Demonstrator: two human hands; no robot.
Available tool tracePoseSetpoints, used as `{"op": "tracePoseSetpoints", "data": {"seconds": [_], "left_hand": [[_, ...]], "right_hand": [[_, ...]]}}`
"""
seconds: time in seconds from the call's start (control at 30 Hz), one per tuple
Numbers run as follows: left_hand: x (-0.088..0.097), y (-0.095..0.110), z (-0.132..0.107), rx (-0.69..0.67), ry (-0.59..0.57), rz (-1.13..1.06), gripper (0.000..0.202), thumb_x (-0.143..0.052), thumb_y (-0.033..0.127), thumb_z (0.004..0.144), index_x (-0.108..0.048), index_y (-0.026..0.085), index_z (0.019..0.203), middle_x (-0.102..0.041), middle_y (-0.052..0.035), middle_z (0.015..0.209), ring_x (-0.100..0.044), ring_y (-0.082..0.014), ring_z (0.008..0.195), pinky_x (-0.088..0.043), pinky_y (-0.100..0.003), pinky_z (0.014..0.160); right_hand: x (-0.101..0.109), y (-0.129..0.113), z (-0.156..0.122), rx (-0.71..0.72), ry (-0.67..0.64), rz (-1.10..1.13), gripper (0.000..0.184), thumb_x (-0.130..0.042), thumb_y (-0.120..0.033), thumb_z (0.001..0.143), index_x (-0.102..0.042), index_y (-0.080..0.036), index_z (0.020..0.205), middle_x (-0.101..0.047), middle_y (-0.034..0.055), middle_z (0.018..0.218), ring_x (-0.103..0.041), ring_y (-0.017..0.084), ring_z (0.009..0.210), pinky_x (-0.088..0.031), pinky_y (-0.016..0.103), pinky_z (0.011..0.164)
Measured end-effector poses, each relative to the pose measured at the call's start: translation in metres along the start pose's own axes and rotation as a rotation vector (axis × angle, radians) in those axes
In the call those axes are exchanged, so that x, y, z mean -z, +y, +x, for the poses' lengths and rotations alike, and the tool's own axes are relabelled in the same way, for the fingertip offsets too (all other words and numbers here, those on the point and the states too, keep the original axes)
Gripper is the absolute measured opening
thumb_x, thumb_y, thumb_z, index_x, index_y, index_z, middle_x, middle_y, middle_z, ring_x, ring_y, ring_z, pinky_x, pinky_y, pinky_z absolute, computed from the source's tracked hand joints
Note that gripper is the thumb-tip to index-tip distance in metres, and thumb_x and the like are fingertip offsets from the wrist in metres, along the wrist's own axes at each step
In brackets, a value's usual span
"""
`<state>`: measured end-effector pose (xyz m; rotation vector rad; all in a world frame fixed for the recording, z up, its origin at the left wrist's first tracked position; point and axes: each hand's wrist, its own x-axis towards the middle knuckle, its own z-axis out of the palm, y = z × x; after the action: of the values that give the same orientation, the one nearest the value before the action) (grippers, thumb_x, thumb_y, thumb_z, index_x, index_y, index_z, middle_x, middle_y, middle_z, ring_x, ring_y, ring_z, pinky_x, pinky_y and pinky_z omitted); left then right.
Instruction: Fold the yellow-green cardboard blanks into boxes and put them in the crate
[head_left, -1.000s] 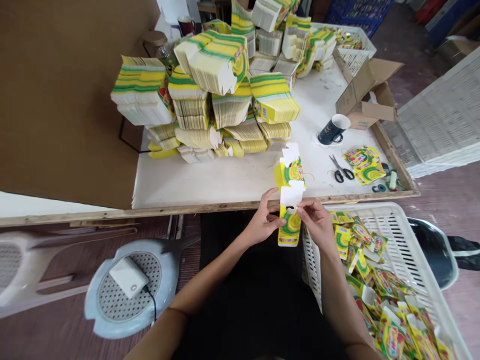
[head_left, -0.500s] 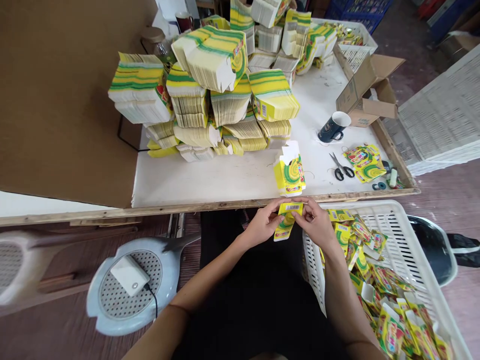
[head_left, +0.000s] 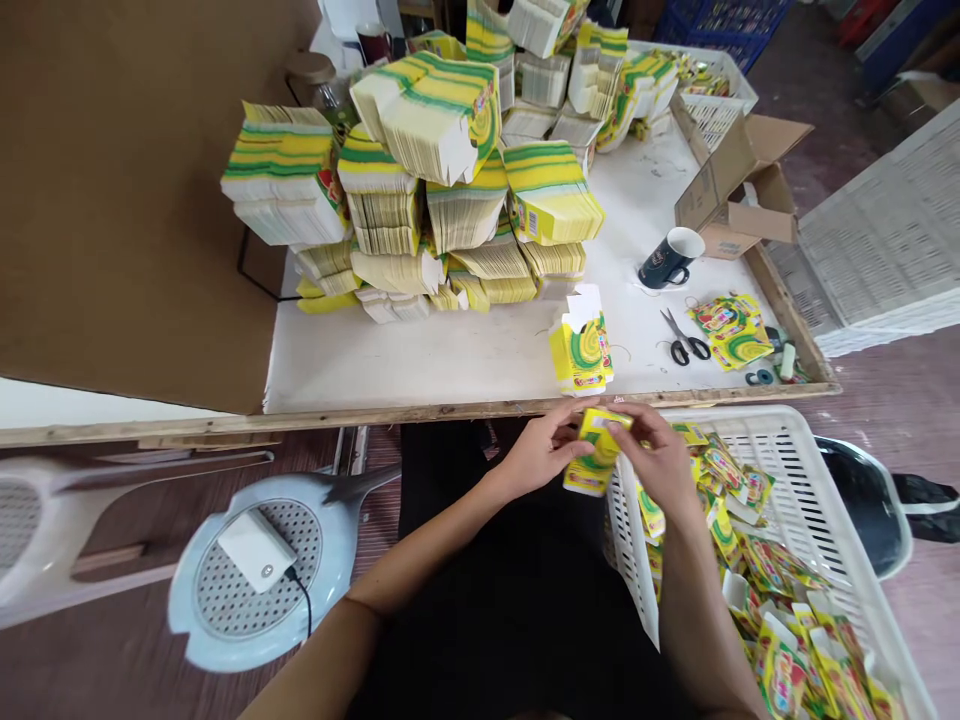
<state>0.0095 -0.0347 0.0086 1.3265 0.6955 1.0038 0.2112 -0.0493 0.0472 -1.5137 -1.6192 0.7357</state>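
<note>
Between my two hands, just in front of the table's edge, is a small yellow-and-green carton (head_left: 594, 462). My left hand (head_left: 541, 450) pinches its left side, thumb on the printed face. On the other side, my right hand (head_left: 658, 455) grips the upper right part with thumb and fingers. The fingertips behind the carton are hidden. A short stack of flat cartons (head_left: 583, 350) stands on the table right above my hands. Below my right forearm sits a white plastic basket (head_left: 802, 450) holding many folded cartons (head_left: 780, 660).
Large bundles of flat cartons (head_left: 427, 110) are piled at the table's back left. To the right are a dark mug (head_left: 664, 262), scissors (head_left: 684, 340), loose cartons (head_left: 731, 328) and an open cardboard box (head_left: 739, 190). A white power bank (head_left: 256, 550) lies on a blue stool (head_left: 187, 600).
Both hands have shifted slightly right with the carton. It is turned and now looks fuller, showing a side edge. The view has moved a little.
</note>
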Motion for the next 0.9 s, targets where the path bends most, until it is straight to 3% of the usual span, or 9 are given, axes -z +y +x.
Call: {"op": "tracePoseSetpoints", "data": {"seconds": [0.1, 0.2, 0.27, 0.37, 0.53, 0.73, 0.9], "left_hand": [[0.001, 0.001, 0.008, -0.138, -0.016, 0.293, 0.062, -0.065, 0.038, 0.095, -0.044, 0.027, 0.152, -0.057, -0.0151, 0.151, -0.053, -0.0303, 0.142, -0.037, -0.053, 0.123], [0.006, -0.007, 0.022, -0.192, -0.016, 0.635, 0.064, -0.061, 0.036, 0.097, -0.037, 0.026, 0.156, -0.044, -0.0148, 0.161, -0.029, -0.0308, 0.157, -0.010, -0.061, 0.130], [0.007, -0.014, 0.030, -0.164, -0.037, 0.778, 0.068, -0.060, 0.029, 0.097, -0.030, 0.025, 0.159, -0.041, -0.0158, 0.164, -0.022, -0.0316, 0.159, -0.001, -0.066, 0.128], [0.005, -0.022, 0.035, -0.146, -0.057, 0.873, 0.073, -0.060, 0.022, 0.096, -0.024, 0.024, 0.160, -0.040, -0.0170, 0.163, -0.020, -0.0322, 0.160, 0.001, -0.068, 0.126], [0.002, -0.020, 0.030, -0.174, -0.124, 0.853, 0.075, -0.060, 0.022, 0.096, -0.021, 0.023, 0.161, -0.045, -0.0177, 0.161, -0.035, -0.0284, 0.155, -0.003, -0.064, 0.128], [0.005, -0.020, 0.031, -0.157, -0.067, 0.716, 0.072, -0.060, 0.021, 0.096, -0.026, 0.025, 0.159, -0.050, -0.0168, 0.157, -0.043, -0.0273, 0.150, -0.005, -0.064, 0.128], [0.009, -0.021, 0.031, -0.167, 0.000, 0.586, 0.064, -0.058, 0.026, 0.098, -0.031, 0.025, 0.157, -0.056, -0.0155, 0.152, -0.055, -0.0254, 0.141, -0.013, -0.061, 0.129]], "right_hand": [[0.040, 0.007, -0.004, -0.004, 0.164, -0.275, 0.035, -0.069, -0.057, 0.086, -0.077, -0.026, 0.100, -0.069, 0.0056, 0.088, -0.052, 0.019, 0.069, -0.042, 0.036, 0.068], [0.061, 0.018, -0.002, 0.017, 0.186, -0.411, 0.045, -0.065, -0.067, 0.085, -0.079, -0.027, 0.101, -0.070, 0.0082, 0.092, -0.056, 0.024, 0.079, -0.043, 0.039, 0.074], [0.052, 0.027, 0.006, -0.002, 0.157, -0.353, 0.046, -0.063, -0.066, 0.086, -0.078, -0.025, 0.099, -0.072, 0.0087, 0.094, -0.056, 0.023, 0.077, -0.044, 0.039, 0.074], [0.019, 0.044, 0.025, -0.078, 0.145, -0.236, 0.049, -0.063, -0.067, 0.085, -0.077, -0.022, 0.098, -0.073, 0.0090, 0.093, -0.053, 0.019, 0.068, -0.045, 0.038, 0.071], [-0.025, 0.062, 0.055, -0.202, 0.196, -0.078, 0.061, -0.065, -0.060, 0.082, -0.072, -0.013, 0.120, -0.073, 0.0119, 0.103, -0.050, 0.015, 0.061, -0.046, 0.036, 0.066], [-0.038, 0.053, 0.060, -0.041, 0.246, -0.146, 0.040, -0.063, -0.044, 0.087, -0.077, -0.018, 0.114, -0.071, 0.0077, 0.096, -0.046, 0.014, 0.060, -0.045, 0.035, 0.071], [-0.040, 0.046, 0.055, 0.006, 0.245, -0.089, 0.034, -0.057, -0.040, 0.091, -0.079, -0.019, 0.107, -0.071, 0.0088, 0.098, -0.050, 0.015, 0.065, -0.047, 0.034, 0.070]]}}
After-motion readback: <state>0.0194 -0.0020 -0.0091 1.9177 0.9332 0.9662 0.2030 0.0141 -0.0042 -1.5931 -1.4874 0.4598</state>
